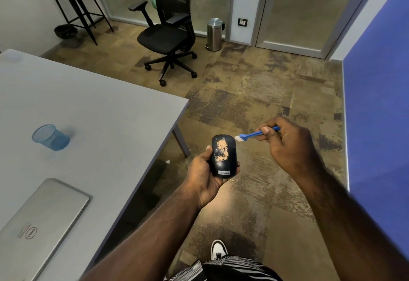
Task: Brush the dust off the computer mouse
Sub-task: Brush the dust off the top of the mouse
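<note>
A black computer mouse (223,161) with a patch of tan dust on its upper half rests upright in my left hand (202,175), held over the floor just off the table corner. My right hand (287,145) pinches a small blue brush (256,135) by its handle. The brush's white bristles point left and sit beside the mouse's top right edge, just short of the dust patch.
A grey table (88,114) fills the left, carrying a blue mesh cup (51,137) and a closed silver laptop (42,221). A black office chair (170,34), a steel pedal bin (214,34) and a tall stool (73,3) stand farther back. A blue partition (380,103) runs along the right.
</note>
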The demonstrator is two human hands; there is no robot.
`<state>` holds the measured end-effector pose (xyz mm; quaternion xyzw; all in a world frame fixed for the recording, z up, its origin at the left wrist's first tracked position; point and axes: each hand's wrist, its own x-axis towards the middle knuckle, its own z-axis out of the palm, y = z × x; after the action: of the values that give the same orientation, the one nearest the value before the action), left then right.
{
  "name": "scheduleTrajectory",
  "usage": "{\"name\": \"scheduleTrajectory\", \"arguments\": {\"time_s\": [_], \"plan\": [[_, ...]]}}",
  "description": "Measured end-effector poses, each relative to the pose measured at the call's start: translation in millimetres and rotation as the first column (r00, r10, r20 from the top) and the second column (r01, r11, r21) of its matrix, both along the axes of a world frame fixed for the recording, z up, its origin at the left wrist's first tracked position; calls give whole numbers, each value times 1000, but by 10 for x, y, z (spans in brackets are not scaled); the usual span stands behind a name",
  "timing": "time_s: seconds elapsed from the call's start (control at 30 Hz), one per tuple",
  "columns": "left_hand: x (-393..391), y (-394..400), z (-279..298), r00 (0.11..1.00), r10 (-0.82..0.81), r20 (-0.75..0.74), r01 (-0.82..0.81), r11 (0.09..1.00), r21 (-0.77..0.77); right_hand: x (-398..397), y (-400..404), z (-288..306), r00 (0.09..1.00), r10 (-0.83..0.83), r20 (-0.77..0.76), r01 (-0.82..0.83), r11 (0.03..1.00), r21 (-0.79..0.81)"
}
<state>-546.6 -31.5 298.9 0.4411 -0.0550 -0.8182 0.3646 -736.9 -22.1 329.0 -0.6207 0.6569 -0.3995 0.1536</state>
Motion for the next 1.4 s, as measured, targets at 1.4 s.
{"name": "scheduleTrajectory", "arguments": {"time_s": [1.4], "plan": [[-30,63,70,998,-44,35,45,999,-23,121,-77,132,995,100,13,-98,991,-89]]}}
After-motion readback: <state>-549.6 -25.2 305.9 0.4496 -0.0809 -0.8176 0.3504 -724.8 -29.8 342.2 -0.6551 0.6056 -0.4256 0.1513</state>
